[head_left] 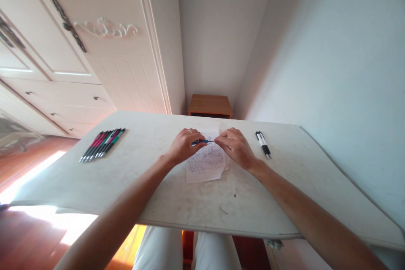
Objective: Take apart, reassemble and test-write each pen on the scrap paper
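Pen piece: slim and blue, roughly level between our two hands, above the paper; its left end disappears under our fingers, so we cannot see how far it runs.
Thin rod: dark and narrow, reaching from the blue piece towards our other hand; the place where they meet is too small for us to say whether they are joined.
Left hand: closed on the pen piece, with a ring showing on one finger.
Right hand: pinching the rod's far end between thumb and fingertips, which hide that end from us.
Paper: lying between and below our hands, thick with bluish scribble we cannot read; another edge peeps out at its right, and we cannot tell how many sheets there are.
Row of pens: well off to our left, side by side and slanted, dark with crimson and green; packed too closely for us to count surely.
Two pens: black and white, lying together just beyond our right hand; whether they touch, we cannot tell.
Table: whitish and stained, partly hidden by our forearms.
Wooden box: past the far edge, its lower part hidden from us.
Wardrobe: pale, cut off above and at the left.
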Demonstrator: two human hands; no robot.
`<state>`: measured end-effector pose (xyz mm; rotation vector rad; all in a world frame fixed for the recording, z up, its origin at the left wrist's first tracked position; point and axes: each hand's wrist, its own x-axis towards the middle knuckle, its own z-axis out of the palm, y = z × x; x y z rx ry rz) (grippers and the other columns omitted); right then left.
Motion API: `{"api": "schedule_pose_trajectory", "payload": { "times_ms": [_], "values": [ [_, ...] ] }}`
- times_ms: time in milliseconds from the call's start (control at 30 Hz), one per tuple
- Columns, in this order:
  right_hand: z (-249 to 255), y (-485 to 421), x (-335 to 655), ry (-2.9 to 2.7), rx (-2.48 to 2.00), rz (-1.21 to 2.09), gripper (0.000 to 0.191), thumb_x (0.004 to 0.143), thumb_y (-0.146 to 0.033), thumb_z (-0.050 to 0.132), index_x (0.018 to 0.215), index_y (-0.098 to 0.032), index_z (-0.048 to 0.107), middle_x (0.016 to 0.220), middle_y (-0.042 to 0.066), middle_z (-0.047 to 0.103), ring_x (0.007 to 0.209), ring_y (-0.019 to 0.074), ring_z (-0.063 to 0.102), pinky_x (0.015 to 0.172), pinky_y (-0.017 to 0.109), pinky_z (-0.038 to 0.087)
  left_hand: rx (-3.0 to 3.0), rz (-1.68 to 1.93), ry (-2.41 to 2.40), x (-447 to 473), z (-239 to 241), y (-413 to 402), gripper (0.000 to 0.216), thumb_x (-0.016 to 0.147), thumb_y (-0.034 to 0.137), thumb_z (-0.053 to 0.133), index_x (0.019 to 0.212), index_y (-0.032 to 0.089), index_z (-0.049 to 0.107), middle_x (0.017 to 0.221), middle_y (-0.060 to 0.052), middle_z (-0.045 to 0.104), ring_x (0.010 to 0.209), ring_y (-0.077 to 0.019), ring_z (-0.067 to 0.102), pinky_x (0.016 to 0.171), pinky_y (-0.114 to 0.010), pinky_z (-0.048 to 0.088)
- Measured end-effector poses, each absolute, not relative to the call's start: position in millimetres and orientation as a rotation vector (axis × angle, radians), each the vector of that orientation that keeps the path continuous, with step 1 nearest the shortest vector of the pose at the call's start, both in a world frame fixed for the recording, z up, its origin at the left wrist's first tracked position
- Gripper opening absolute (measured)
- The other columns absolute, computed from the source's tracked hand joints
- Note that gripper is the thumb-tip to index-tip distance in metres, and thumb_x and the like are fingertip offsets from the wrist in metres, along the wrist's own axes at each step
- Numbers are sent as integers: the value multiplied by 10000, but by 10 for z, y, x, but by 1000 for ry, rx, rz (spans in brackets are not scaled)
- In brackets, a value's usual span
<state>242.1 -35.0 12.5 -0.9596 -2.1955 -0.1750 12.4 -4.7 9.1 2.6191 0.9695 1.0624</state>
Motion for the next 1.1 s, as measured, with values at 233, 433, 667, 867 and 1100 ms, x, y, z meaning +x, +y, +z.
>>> {"api": "schedule_pose_trajectory", "payload": {
  "times_ms": [233,433,667,867,1100],
  "values": [
    [123,-352,2414,-2154,-960,-104,157,934,-264,563,920,-237,717,850,61,649,834,209,553,780,361,447,2611,1065,959,141,90,-62,152,858,363,667,889,220,710,840,-45,711,823,-202,633,790,-326,426],
    [107,-359,2382,-2133,-944,-32,141,929,-259,574,918,-225,711,828,55,654,815,205,567,767,357,461,2632,1089,966,148,107,-87,152,863,348,659,874,204,707,819,-47,712,800,-193,633,768,-319,448],
    [41,-325,2391,-2154,-917,-50,161,935,-283,569,968,-217,712,857,62,664,825,202,566,762,355,455,2690,1110,809,168,59,-80,171,868,221,612,1001,204,717,867,-41,738,814,-178,667,793,-303,481],
    [33,-313,2398,-2189,-893,-82,178,933,-285,572,1019,-219,713,875,63,688,825,205,584,762,355,452,2651,1081,794,174,52,-71,162,857,193,602,951,211,733,854,-28,749,795,-170,678,792,-291,491],
    [54,-313,2411,-2204,-879,-87,264,932,-309,571,1162,-218,661,1002,77,722,917,228,623,821,385,472,2595,1019,851,155,54,-63,152,880,222,586,950,205,719,855,-15,749,784,-164,678,800,-290,489]
  ]
}}
